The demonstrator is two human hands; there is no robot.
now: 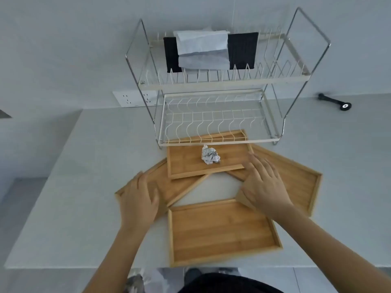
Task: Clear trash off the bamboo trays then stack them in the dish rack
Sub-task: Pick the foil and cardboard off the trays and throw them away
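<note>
Four trays [222, 231] lie on the counter [63, 187], none racked. Paper wad [209, 155] sits on far tray [186, 163], half under the rack [211, 115]. Left hand [140, 199] and right hand [264, 182] rest open, flat on side trays. Lower tier empty; near tray reaches counter edge.

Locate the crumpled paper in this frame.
In the head view, the paper lies on the far tray, just before the rack, ahead of the right hand.
</note>
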